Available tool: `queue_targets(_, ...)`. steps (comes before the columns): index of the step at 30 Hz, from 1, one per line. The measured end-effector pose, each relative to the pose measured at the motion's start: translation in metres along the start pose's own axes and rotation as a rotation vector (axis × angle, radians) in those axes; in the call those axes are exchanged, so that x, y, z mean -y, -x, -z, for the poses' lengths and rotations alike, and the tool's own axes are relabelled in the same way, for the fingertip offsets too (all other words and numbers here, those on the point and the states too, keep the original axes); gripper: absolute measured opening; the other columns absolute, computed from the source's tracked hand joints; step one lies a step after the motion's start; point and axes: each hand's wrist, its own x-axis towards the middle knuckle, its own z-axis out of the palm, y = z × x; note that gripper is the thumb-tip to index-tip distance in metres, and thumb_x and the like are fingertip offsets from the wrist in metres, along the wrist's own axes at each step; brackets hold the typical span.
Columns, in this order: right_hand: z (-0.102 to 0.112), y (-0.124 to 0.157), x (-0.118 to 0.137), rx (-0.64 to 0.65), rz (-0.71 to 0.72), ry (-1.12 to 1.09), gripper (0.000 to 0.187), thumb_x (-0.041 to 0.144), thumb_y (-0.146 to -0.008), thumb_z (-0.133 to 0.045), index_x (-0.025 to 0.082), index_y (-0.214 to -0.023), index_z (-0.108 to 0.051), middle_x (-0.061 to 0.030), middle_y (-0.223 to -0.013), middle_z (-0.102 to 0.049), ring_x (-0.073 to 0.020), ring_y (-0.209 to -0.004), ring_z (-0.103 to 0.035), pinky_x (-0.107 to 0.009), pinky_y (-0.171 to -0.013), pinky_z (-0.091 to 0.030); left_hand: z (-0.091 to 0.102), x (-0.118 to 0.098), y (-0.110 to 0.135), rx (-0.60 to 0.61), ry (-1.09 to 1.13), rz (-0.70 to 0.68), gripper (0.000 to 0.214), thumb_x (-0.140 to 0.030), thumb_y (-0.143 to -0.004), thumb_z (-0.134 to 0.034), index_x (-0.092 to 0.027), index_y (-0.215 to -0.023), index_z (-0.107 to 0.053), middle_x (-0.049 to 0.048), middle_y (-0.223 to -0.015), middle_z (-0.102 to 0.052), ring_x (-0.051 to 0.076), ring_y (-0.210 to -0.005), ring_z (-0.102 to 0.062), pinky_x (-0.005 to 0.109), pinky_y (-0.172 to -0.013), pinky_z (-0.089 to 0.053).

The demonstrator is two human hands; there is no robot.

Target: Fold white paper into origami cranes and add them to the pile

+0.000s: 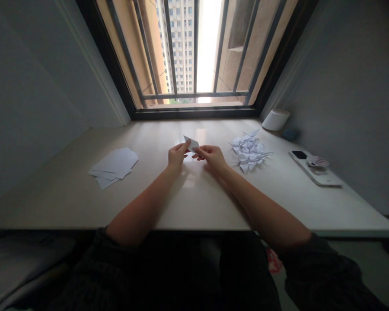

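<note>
A small folded piece of white paper point(191, 144) is held up a little above the desk, in the middle of the view. My left hand point(177, 154) pinches its left side between thumb and fingers. On the lower right edge, my right hand point(213, 156) grips the same paper, thumb on top. One pointed corner of the paper sticks up to the upper left. To the right of my hands lies a heap of folded white paper cranes point(249, 150). A loose stack of white paper sheets point(115, 166) rests on the left.
The pale desk point(188, 203) runs up to a barred window point(196, 65). A white cup-like object point(275, 119) leans by the right wall, with a blurred bluish thing point(291, 134) beside it. A phone point(326, 176) with a grip attached lies at the right.
</note>
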Motion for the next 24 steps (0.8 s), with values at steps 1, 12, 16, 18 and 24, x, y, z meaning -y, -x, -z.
queue_targets(1, 0.0, 0.0, 0.0, 0.001, -0.001, -0.003, 0.041, 0.057, -0.062, -0.075, 0.017, -0.072, -0.072, -0.0059, -0.066, -0.072, -0.0141, -0.057, -0.061, -0.028, -0.062, -0.048, 0.0, 0.0, -0.001, -0.003, 0.011, 0.006, 0.042, -0.058, -0.06, -0.074, -0.019, -0.074, -0.071, 0.006, -0.081, -0.07, 0.02, -0.082, -0.062, 0.029, -0.07, -0.042)
queue_targets(12, -0.001, -0.001, -0.006, -0.013, 0.018, 0.002, 0.041, 0.056, -0.063, -0.075, 0.016, -0.074, -0.072, -0.0061, -0.066, -0.072, -0.0151, -0.057, -0.062, -0.029, -0.061, -0.049, 0.003, -0.002, -0.003, 0.042, -0.067, -0.057, 0.043, -0.058, -0.069, -0.067, -0.019, -0.088, -0.071, 0.0064, -0.091, -0.071, 0.018, -0.084, -0.063, 0.027, -0.068, -0.041)
queue_targets(16, 0.002, -0.004, -0.014, -0.109, 0.096, 0.125, 0.037, 0.054, -0.072, -0.069, 0.018, -0.078, -0.073, -0.0052, -0.068, -0.071, -0.0171, -0.063, -0.065, -0.029, -0.063, -0.049, 0.003, -0.003, -0.004, 0.117, -0.209, -0.125, 0.048, -0.06, -0.076, -0.059, -0.018, -0.095, -0.069, 0.008, -0.097, -0.071, 0.02, -0.088, -0.064, 0.027, -0.069, -0.043)
queue_targets(18, 0.004, -0.004, -0.014, -0.199, 0.171, 0.278, 0.034, 0.051, -0.079, -0.063, 0.02, -0.082, -0.074, -0.0044, -0.072, -0.072, -0.0172, -0.067, -0.064, -0.029, -0.065, -0.049, 0.002, -0.003, -0.003, 0.164, -0.252, -0.106, 0.048, -0.06, -0.078, -0.057, -0.017, -0.096, -0.069, 0.0093, -0.099, -0.071, 0.021, -0.088, -0.065, 0.028, -0.07, -0.044)
queue_targets(24, 0.007, -0.001, -0.012, -0.268, 0.414, 0.681, 0.027, 0.027, -0.087, -0.054, 0.026, -0.106, -0.072, -0.004, -0.091, -0.071, -0.0171, -0.078, -0.06, -0.03, -0.07, -0.048, -0.002, -0.001, 0.001, 0.226, -0.323, -0.092, 0.055, -0.064, -0.08, -0.051, -0.014, -0.087, -0.07, 0.0133, -0.093, -0.072, 0.023, -0.086, -0.067, 0.033, -0.078, -0.045)
